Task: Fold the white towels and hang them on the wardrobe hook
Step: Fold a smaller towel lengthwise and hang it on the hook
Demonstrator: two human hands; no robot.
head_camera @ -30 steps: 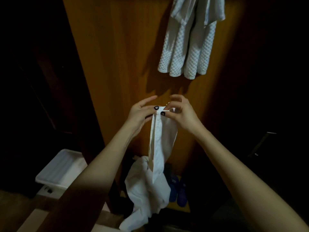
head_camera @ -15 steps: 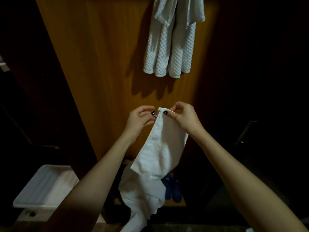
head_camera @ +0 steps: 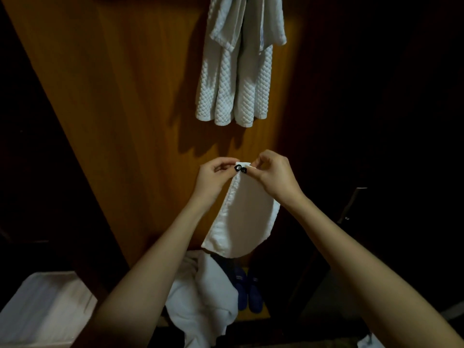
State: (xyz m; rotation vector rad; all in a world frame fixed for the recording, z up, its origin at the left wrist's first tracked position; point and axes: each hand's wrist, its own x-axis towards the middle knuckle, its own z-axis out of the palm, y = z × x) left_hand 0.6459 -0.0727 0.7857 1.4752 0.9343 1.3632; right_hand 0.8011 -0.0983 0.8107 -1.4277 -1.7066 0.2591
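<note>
Here we hold the folded towel (head_camera: 247, 217) hanging straight down from both hands, its long axis vertical and its top corners brought together between them. Our left hand (head_camera: 216, 175) pinches the top edge from the left with thumb and curled fingers. Our right hand (head_camera: 272, 174) pinches it from the right, and the two thumbs touch, so neither hand is nearer than the other. What the coming move turns on lies above and farther off. The hung towels (head_camera: 238, 79) drape down the wooden wardrobe panel (head_camera: 125, 121) almost straight over our hands, and the hook is out of view past the top edge. We judge the lift must go up and forward. Below, a heap of white cloth (head_camera: 203, 292) lies just beside blue slippers (head_camera: 247, 287), a white tray (head_camera: 42, 305) sits near left, and the rest of the room is dark.
</note>
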